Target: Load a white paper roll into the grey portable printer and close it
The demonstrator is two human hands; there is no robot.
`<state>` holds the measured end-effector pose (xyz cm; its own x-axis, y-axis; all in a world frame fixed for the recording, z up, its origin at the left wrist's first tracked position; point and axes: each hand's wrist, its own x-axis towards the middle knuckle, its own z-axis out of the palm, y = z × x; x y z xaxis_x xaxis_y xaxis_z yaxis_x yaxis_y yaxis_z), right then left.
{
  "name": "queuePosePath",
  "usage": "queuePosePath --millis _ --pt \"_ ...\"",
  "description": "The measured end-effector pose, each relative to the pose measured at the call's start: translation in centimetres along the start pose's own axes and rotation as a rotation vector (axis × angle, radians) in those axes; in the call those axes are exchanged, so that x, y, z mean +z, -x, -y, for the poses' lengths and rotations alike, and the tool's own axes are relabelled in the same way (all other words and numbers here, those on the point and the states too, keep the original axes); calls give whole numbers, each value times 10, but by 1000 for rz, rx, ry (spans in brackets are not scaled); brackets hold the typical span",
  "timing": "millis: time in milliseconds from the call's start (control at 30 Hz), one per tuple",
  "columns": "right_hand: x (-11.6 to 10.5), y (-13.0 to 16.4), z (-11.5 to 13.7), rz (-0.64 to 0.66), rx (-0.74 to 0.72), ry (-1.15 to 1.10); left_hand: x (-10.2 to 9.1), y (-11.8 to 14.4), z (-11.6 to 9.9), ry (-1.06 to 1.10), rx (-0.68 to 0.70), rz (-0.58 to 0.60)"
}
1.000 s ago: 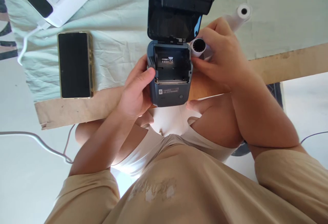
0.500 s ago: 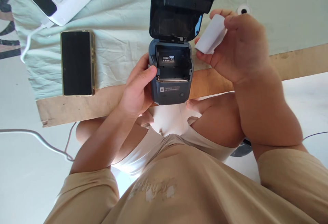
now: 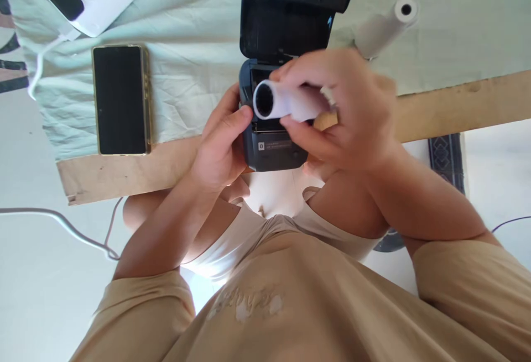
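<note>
head view: paper roll (image 3: 286, 101) between right fingers (image 3: 309, 136), over open printer (image 3: 271, 158)

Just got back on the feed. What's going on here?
The left hand holds a dark device, apparently a small printer, with its lid flipped open. The right hand grips a white roll over the open compartment; whether the roll touches the device is hard to tell. A second roll lies on the cloth beyond the right hand, and a phone lies to the left.
</note>
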<state>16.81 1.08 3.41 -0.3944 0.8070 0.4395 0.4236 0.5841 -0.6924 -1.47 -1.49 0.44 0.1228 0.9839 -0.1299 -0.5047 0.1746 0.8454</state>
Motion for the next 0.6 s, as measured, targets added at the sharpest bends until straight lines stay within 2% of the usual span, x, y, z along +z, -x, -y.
queuePosePath --millis 67,100,167,267,400,600 --pt "5 -2 3 -61 -177 133 1 0 1 4 15 0" --pt "6 -3 5 -96 -217 199 1 0 1 9 12 0" --pt "6 -5 7 -122 -175 317 0 0 1 23 -6 13" --pt "3 -7 5 -79 -102 426 -2 1 1 44 -40 22" --pt "3 -8 -2 -47 -156 361 0 3 -1 32 -51 -1" --pt "0 -9 -1 -20 -58 358 13 7 -6 -4 -45 -118"
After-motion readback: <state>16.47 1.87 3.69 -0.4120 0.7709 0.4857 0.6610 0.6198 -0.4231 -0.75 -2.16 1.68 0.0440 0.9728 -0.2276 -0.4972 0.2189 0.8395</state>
